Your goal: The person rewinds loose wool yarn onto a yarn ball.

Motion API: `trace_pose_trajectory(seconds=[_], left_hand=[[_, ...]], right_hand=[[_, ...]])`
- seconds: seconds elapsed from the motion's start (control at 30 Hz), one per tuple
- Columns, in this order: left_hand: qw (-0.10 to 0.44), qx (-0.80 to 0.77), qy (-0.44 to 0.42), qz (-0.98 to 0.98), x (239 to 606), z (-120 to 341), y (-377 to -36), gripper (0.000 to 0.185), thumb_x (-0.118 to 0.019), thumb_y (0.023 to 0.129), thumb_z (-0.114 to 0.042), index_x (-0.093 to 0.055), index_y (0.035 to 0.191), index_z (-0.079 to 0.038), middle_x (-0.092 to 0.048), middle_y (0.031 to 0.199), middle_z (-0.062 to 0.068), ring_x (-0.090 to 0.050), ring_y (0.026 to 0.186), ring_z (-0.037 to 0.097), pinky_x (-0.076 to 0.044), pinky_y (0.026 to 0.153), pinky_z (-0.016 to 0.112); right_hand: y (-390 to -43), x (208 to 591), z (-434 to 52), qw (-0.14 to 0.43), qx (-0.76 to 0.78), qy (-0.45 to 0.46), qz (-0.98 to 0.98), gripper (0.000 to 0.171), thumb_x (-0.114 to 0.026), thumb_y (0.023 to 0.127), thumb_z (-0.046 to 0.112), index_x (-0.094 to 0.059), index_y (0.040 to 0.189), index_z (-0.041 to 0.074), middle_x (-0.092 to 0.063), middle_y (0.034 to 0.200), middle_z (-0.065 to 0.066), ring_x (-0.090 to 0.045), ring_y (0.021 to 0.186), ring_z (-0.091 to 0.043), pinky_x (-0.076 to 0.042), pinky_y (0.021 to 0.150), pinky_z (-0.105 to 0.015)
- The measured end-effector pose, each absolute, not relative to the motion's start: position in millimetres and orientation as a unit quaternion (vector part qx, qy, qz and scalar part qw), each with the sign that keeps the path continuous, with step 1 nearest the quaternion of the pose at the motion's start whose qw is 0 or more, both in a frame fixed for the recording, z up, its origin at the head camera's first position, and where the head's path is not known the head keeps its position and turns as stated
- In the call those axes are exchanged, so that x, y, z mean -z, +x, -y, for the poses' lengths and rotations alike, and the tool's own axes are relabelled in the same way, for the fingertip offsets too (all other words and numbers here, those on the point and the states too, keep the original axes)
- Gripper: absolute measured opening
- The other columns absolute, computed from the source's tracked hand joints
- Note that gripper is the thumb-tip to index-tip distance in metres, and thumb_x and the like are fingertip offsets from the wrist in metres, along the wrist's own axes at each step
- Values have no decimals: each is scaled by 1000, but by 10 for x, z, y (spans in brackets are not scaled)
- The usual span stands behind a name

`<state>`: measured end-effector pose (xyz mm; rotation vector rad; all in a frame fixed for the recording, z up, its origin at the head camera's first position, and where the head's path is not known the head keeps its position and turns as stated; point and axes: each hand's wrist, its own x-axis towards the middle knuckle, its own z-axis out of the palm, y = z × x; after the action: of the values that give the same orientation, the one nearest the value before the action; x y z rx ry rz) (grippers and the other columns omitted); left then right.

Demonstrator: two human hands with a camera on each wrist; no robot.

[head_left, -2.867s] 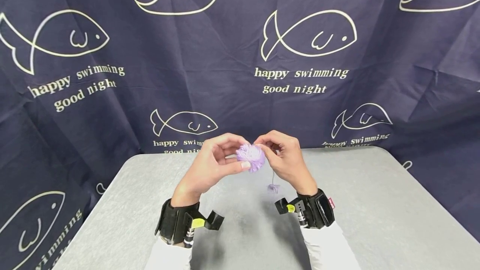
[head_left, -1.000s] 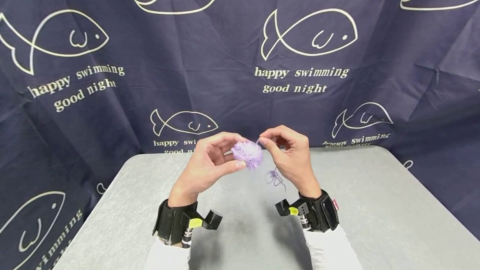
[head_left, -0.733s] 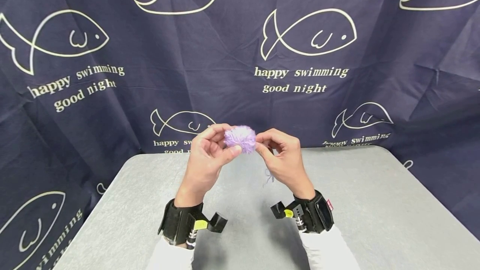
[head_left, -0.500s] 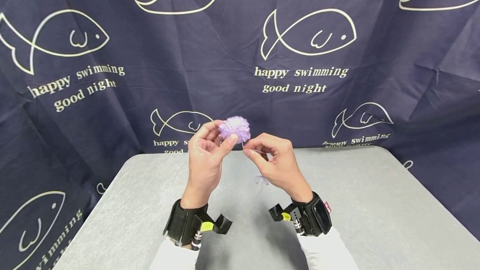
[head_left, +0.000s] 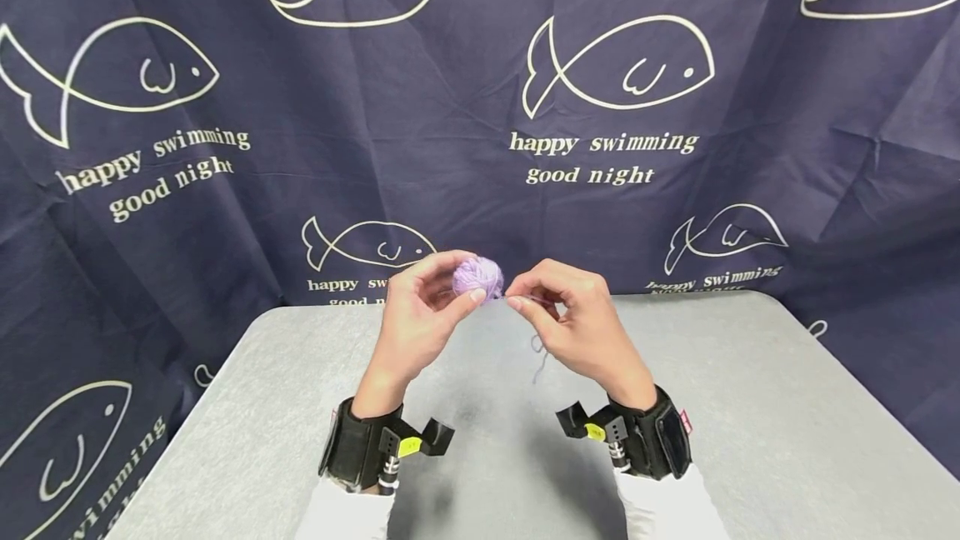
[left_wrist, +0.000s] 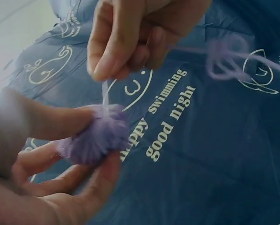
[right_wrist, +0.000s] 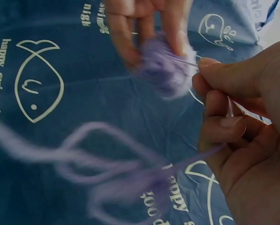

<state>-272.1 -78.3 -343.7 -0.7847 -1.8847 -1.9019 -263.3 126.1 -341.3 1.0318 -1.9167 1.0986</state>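
Observation:
My left hand grips a small lilac ball of yarn between thumb and fingers, raised over the table. A strand of yarn runs taut from the ball to my right hand, whose thumb and forefinger pinch it close beside the ball. In the right wrist view the strand passes on through the curled fingers of that hand. Below it dangles the yarn's loose tail, looped and tangled. The left wrist view shows that tangle blurred, off to the side.
A light grey table with rounded far corners lies under both hands. Behind it hangs a dark blue curtain printed with white fish and lettering. Each wrist wears a black strap with a camera mount.
The ball has turned in my left hand; it rose, then came back down somewhat. My right hand moved to the ball, dipped below it, then drew back right, still pinching the strand.

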Motion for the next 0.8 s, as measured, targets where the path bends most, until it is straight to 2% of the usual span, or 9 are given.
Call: trace_pose_trajectory(seconds=[0.27,0.4,0.57,0.7,0.8], left_hand=[[29,609,-335,718,3427,886,-2703,40,-72,86,11,-66,125,7,-68,115,18,-69,94,24,-60,82,34],[-13,603,-360,712,3415,899,-2695,38,-74,85,9,-66,122,7,-71,110,15,-69,95,26,-61,81,38],[-46,617,-396,678,3404,921,-2682,37,-74,85,10,-65,120,9,-71,107,12,-69,97,23,-61,82,36],[-56,660,-409,627,3397,914,-2673,38,-71,87,10,-61,124,12,-70,108,10,-69,98,21,-60,83,33],[-38,702,-400,588,3403,890,-2675,37,-70,87,11,-62,124,9,-70,110,7,-68,99,19,-58,85,29]], right_hand=[[-2653,3362,-1377,384,-442,387,712,16,-77,85,-5,-75,88,10,-67,81,6,-47,59,-8,-36,51,-19],[-2692,3387,-1406,394,-459,378,701,5,-77,89,4,-76,89,8,-67,81,5,-47,58,-8,-36,50,-19],[-2752,3441,-1398,381,-485,369,695,10,-76,93,16,-76,89,7,-67,80,5,-48,59,-10,-36,51,-20],[-2808,3507,-1355,350,-520,364,689,6,-77,91,10,-75,88,5,-67,79,3,-50,59,-12,-39,51,-20],[-2839,3560,-1303,326,-544,361,683,4,-75,89,-1,-74,88,3,-66,77,0,-53,58,-13,-41,50,-20]])
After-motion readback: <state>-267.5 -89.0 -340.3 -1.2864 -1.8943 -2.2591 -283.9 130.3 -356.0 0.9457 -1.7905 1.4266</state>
